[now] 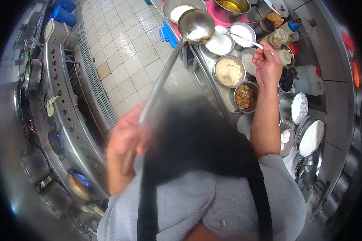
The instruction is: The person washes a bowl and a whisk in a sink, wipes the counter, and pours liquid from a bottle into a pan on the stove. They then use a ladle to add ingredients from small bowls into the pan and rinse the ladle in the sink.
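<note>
My left hand [124, 138] grips the long handle of a big steel ladle [196, 25], held out over the counter's edge; its bowl holds some white powder. My right hand [267, 66] holds a small spoon [239, 36] whose tip, loaded with white powder, points toward the ladle's bowl. The spoon hovers above a round steel bowl of white powder [219, 43]. Below the hand sit a bowl of beige powder [229, 72] and a small bowl of brown chunks [244, 96].
Steel counter [329, 92] on the right carries several seasoning tins, sauce bottles [283, 54], a white jug [309, 80], eggs [284, 138] and lidded tubs of white powder [309, 136]. A wok range [64, 120] with lit burners runs along the left. Tiled floor [124, 52] lies between.
</note>
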Available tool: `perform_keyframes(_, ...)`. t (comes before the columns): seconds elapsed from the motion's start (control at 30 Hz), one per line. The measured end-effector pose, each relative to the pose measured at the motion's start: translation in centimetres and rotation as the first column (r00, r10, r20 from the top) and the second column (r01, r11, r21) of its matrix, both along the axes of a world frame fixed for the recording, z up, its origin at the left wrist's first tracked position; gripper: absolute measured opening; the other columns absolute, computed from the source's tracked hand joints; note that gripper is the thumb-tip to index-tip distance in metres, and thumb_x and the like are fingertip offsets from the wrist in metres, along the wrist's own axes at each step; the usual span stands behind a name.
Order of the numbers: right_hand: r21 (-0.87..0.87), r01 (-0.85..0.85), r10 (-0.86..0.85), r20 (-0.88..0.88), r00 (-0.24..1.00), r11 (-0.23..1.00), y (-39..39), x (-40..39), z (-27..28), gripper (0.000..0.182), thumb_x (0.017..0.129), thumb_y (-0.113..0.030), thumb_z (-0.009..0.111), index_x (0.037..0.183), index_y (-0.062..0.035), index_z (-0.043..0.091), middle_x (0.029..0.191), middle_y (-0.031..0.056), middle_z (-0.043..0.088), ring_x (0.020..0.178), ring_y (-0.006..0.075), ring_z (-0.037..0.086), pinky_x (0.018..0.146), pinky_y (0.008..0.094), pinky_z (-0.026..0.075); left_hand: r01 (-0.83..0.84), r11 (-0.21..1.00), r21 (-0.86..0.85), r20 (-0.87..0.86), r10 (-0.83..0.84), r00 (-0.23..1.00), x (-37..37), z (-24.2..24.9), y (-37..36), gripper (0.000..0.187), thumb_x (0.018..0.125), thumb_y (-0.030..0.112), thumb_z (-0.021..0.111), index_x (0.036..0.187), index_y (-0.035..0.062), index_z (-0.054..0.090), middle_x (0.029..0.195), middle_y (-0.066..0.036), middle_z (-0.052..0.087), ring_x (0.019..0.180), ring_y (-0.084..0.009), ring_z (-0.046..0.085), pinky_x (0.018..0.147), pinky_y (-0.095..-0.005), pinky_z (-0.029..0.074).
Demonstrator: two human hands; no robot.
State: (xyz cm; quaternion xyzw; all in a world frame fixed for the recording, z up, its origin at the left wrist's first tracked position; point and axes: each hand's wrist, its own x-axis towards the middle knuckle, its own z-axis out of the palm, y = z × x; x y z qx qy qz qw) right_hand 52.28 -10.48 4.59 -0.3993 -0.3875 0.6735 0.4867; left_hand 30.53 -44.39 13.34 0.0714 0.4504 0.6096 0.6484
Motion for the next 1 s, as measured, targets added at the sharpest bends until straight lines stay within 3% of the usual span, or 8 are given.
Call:
perform_keyframes(0.07, 0.231, 0.055, -0.093, 0.159, 0.983, 0.971, -0.4, -0.5, 0.9, 0.025, 0.094, -0.015, 0.055, 0.110, 0.0037, 0.058, 0.078, 0.0052, 0.062, 0.061, 0.0101, 0.056, 0.054, 0.0230, 0.048, 0.004, 1.000, -0.014, 0.024, -0.004, 1.000, 0.1, 0.0, 0.1, 0.059, 0.085, 0.002, 0.051, 0.140, -0.0045, 0.030, 0.061, -0.008, 0.046, 0.033, -0.0116, 0.046, 0.031, -0.0210, 0.041)
perform_keyframes(0.13, 0.283, 0.055, -0.124, 0.231, 0.965, 0.958, 0.1, -0.5, -0.3, 0.024, 0.094, -0.017, 0.055, 0.109, 0.0012, 0.061, 0.078, 0.0033, 0.061, 0.062, 0.0081, 0.055, 0.054, 0.0217, 0.047, 0.038, 0.999, 0.025, 0.065, -0.039, 0.997, 0.0, -0.2, 0.1, 0.059, 0.085, 0.002, 0.051, 0.139, -0.0051, 0.031, 0.061, -0.008, 0.046, 0.033, -0.0117, 0.046, 0.031, -0.0213, 0.042)
perform_keyframes(0.2, 0.383, -0.084, -0.065, 0.359, 0.931, 0.920, 0.2, -0.7, -1.9, 0.022, 0.094, -0.017, 0.056, 0.109, -0.0022, 0.063, 0.078, 0.0019, 0.061, 0.063, 0.0066, 0.055, 0.054, 0.0207, 0.045, 0.041, 0.999, 0.026, 0.064, -0.043, 0.997, 0.0, -0.1, 0.0, 0.058, 0.085, 0.002, 0.051, 0.139, -0.0050, 0.031, 0.061, -0.009, 0.046, 0.033, -0.0121, 0.045, 0.031, -0.0217, 0.042)
perform_keyframes(0.33, 0.311, -0.148, 0.005, 0.417, 0.909, 0.939, -0.4, -1.6, -3.5, 0.021, 0.094, -0.017, 0.055, 0.109, -0.0042, 0.064, 0.079, 0.0015, 0.061, 0.061, 0.0062, 0.054, 0.055, 0.0197, 0.045, 0.030, 0.999, 0.017, 0.063, -0.031, 0.998, -0.3, 0.1, -0.4, 0.058, 0.085, 0.001, 0.050, 0.139, -0.0050, 0.030, 0.062, -0.010, 0.046, 0.033, -0.0132, 0.046, 0.031, -0.0226, 0.042)
perform_keyframes(0.57, 0.067, 0.057, -0.068, 0.187, 0.980, 0.996, 0.3, -0.6, -2.2, 0.022, 0.095, -0.013, 0.053, 0.107, 0.0036, 0.059, 0.079, 0.0069, 0.062, 0.060, 0.0114, 0.057, 0.053, 0.0246, 0.049, -0.032, 0.999, 0.044, 0.011, 0.032, 0.999, -0.5, -0.5, -1.1, 0.058, 0.085, 0.002, 0.051, 0.140, -0.0034, 0.030, 0.063, -0.010, 0.046, 0.034, -0.0138, 0.049, 0.031, -0.0232, 0.044)
perform_keyframes(0.7, 0.107, 0.060, -0.069, 0.084, 0.994, 0.992, 0.0, 0.1, 0.7, 0.022, 0.095, -0.013, 0.052, 0.108, 0.0035, 0.059, 0.079, 0.0074, 0.062, 0.059, 0.0118, 0.058, 0.053, 0.0245, 0.049, 0.027, 0.999, 0.028, 0.017, -0.028, 0.999, -0.3, -0.5, -0.7, 0.059, 0.085, 0.002, 0.051, 0.140, -0.0037, 0.030, 0.063, -0.009, 0.046, 0.034, -0.0139, 0.049, 0.031, -0.0235, 0.045)
perform_keyframes(0.8, 0.320, 0.062, -0.160, 0.289, 0.944, 0.945, -0.1, 1.1, 1.9, 0.022, 0.095, -0.014, 0.052, 0.108, 0.0023, 0.061, 0.075, 0.0036, 0.061, 0.058, 0.0087, 0.056, 0.052, 0.0222, 0.048, 0.098, 0.995, 0.003, 0.013, -0.098, 0.995, -0.2, -0.5, -0.3, 0.060, 0.085, 0.002, 0.051, 0.140, -0.0034, 0.030, 0.062, -0.009, 0.046, 0.034, -0.0135, 0.048, 0.031, -0.0229, 0.043)
perform_keyframes(1.0, 0.324, -0.176, -0.015, 0.511, 0.860, 0.929, -2.7, 5.3, 2.3, 0.020, 0.093, -0.017, 0.057, 0.103, -0.0020, 0.067, 0.075, 0.0001, 0.061, 0.060, 0.0049, 0.054, 0.053, 0.0197, 0.044, 0.080, 0.996, 0.027, 0.081, -0.082, 0.993, 0.2, 0.1, 0.4, 0.060, 0.085, 0.002, 0.052, 0.141, -0.0029, 0.030, 0.062, -0.009, 0.045, 0.034, -0.0129, 0.046, 0.031, -0.0224, 0.041)
